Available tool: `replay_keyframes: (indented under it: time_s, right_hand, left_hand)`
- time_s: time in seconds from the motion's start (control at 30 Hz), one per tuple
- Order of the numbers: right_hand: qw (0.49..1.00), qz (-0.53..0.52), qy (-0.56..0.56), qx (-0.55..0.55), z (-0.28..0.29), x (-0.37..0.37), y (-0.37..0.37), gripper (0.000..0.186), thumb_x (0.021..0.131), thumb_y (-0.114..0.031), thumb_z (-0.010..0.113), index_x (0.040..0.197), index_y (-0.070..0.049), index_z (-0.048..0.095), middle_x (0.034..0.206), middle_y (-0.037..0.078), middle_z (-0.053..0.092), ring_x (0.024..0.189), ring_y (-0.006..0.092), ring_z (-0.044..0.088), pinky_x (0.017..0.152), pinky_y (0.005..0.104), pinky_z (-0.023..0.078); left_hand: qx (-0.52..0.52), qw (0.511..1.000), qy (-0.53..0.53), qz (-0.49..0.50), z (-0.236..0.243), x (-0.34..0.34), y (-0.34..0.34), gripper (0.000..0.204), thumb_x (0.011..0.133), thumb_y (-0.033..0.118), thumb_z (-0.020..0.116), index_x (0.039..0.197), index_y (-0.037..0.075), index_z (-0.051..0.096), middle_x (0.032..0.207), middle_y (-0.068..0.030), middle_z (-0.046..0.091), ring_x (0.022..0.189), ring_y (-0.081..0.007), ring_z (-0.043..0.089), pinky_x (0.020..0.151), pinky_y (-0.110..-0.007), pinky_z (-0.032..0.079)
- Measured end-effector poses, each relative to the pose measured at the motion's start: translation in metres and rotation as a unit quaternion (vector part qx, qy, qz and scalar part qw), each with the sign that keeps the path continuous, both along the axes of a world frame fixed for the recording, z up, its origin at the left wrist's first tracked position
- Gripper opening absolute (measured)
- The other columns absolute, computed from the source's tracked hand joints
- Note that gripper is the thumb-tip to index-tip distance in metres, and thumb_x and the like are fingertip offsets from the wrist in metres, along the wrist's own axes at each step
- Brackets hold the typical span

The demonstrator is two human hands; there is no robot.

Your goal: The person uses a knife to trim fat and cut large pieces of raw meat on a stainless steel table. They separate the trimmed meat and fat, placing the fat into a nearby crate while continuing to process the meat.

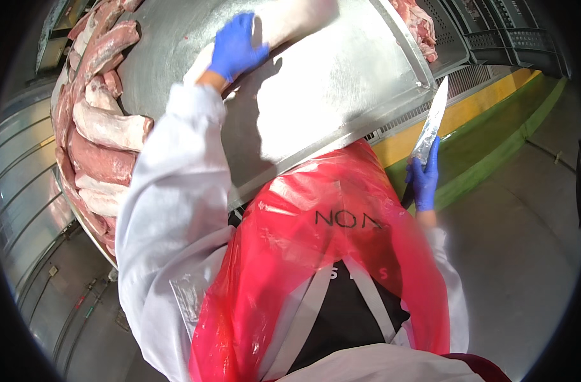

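Observation:
My left hand (238, 48), in a blue glove, lies across a long pale piece of meat (294, 19) at the far side of a metal work surface (329, 89). Its thumb is spread from the fingers, which reach over the meat. The meat's right end is blurred. Off the surface's right edge, my right hand (424, 175), also blue-gloved, is closed around the dark handle of a knife (432, 118). The blade points up and away from me, apart from the meat.
Several long cuts of meat (106, 124) are heaped along the left side. More meat (416, 28) lies beyond the surface's raised right edge. Black crates (510, 35) stand at the far right, near a yellow strip (472, 105). My red plastic apron (329, 184) meets the near edge.

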State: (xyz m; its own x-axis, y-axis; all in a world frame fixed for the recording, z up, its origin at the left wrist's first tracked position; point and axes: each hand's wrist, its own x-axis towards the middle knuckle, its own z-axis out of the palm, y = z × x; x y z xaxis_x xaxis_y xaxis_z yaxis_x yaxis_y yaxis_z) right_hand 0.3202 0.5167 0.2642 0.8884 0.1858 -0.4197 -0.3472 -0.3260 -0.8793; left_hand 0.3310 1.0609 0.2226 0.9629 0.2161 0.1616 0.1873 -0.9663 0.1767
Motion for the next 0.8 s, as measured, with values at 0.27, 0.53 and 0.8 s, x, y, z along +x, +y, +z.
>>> replay_keyframes:
  time_s: [0.27, 0.53, 0.8]
  right_hand:
    - [0.983, 0.164, -0.015, 0.074, -0.045, 0.113, 0.107, 0.081, 0.096, -0.001, 0.054, 0.162, -0.02, 0.011, 0.079, -0.001, 0.056, 0.057, 0.0051, 0.047, 0.05, 0.0217, 0.043]
    - [0.95, 0.29, -0.065, 0.098, -0.101, 0.203, 0.295, 0.077, 0.096, -0.022, 0.058, 0.161, -0.031, 0.017, 0.084, 0.011, 0.067, 0.06, 0.016, 0.061, 0.06, 0.032, 0.056]
    - [0.932, 0.334, 0.018, 0.138, -0.1, 0.226, 0.382, 0.078, 0.095, -0.015, 0.059, 0.161, -0.026, 0.018, 0.084, 0.008, 0.065, 0.064, 0.0148, 0.062, 0.059, 0.0309, 0.055]
  left_hand:
    - [-0.058, 0.964, 0.196, 0.173, -0.013, 0.02, 0.041, 0.075, 0.063, 0.036, 0.082, 0.123, 0.001, 0.053, 0.113, -0.0235, 0.066, 0.107, -0.0437, 0.064, 0.091, -0.048, 0.053]
    - [-0.225, 0.919, 0.21, 0.244, 0.018, -0.045, -0.008, 0.075, 0.064, 0.026, 0.08, 0.131, 0.004, 0.053, 0.118, -0.0273, 0.066, 0.112, -0.0426, 0.063, 0.096, -0.044, 0.05]
    - [-0.27, 0.917, 0.153, 0.249, 0.022, -0.072, -0.072, 0.073, 0.063, 0.018, 0.078, 0.131, 0.005, 0.053, 0.119, -0.0236, 0.065, 0.112, -0.0421, 0.062, 0.096, -0.043, 0.05]
